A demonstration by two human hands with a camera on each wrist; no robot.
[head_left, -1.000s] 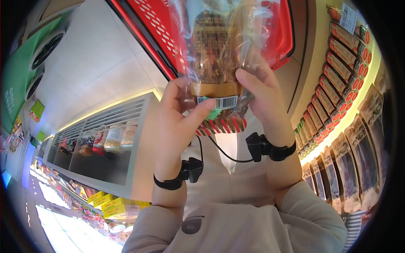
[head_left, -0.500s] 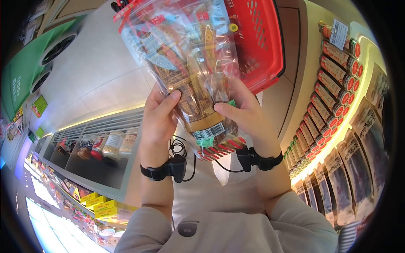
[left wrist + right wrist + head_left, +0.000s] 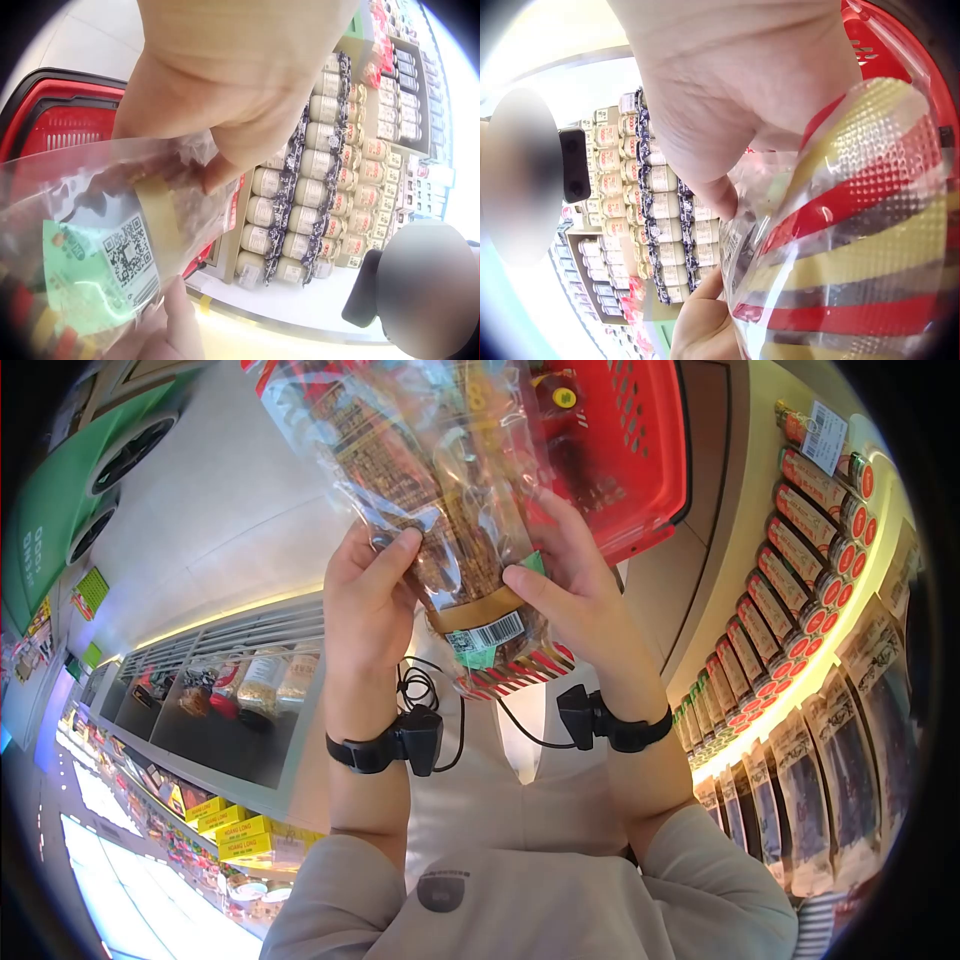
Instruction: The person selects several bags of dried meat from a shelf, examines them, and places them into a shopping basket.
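A clear plastic food bag with brown contents, a gold band and a red-striped bottom is held up in front of the body, tilted. My left hand grips its left edge, thumb on the side facing me. On the other edge my right hand pinches it, thumb near a green sticker. A barcode label shows on its lower part. In the left wrist view, a green label with a QR code lies under the clear film. The striped bottom fills much of the right wrist view.
Behind the bag is a red shopping basket. Rows of jars and hanging packets line the right side. At left stands a grey shelf with bagged goods, yellow boxes below it.
From high and upright, the bag came down and tilted left, showing more of its front. Since half a second ago it has risen slightly. Both hands keep hold of it.
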